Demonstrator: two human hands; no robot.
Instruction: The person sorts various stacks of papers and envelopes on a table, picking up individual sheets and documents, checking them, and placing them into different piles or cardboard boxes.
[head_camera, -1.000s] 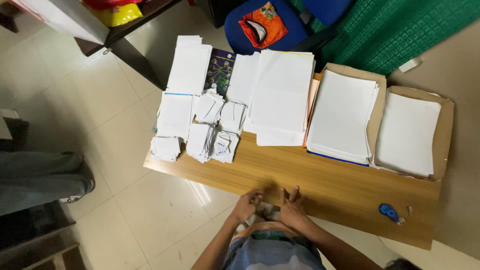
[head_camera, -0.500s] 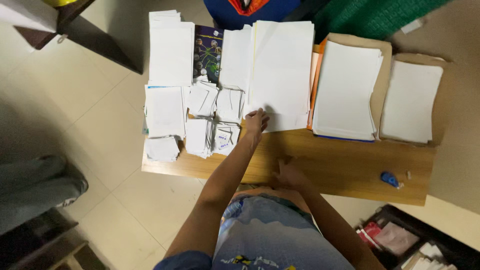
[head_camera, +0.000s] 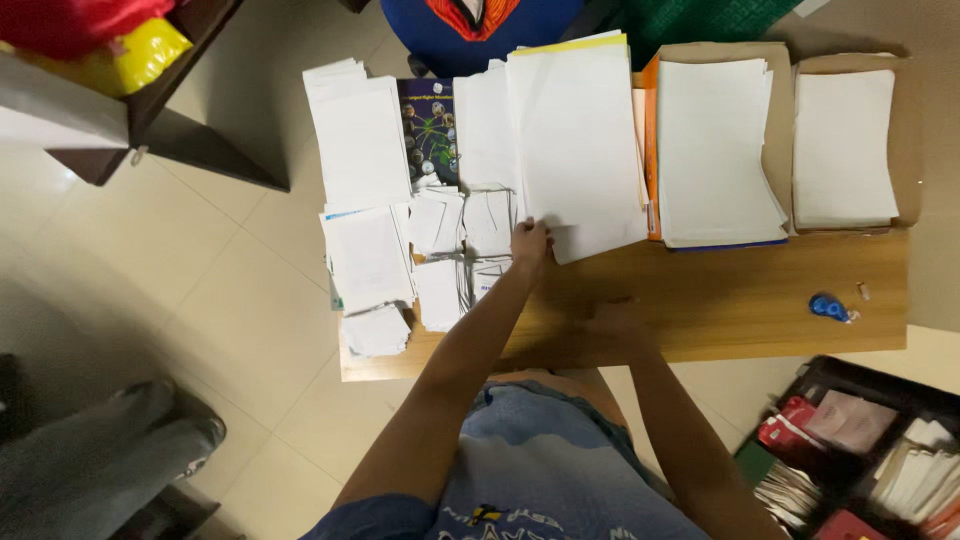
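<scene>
Left hand: fingers flat on the near-left corner of the tall paper stack, gripping nothing visible. Stack's long axis runs away from the person. Right hand rests blurred on the table, grip indeterminate.

Single view, head-worn camera. Looks almost straight down from above the person's torso onto the table and the floor around it. Moderately far: the whole tabletop fits in frame. Table's far edge lies toward the top, the person's own arms enter from the bottom.
</scene>
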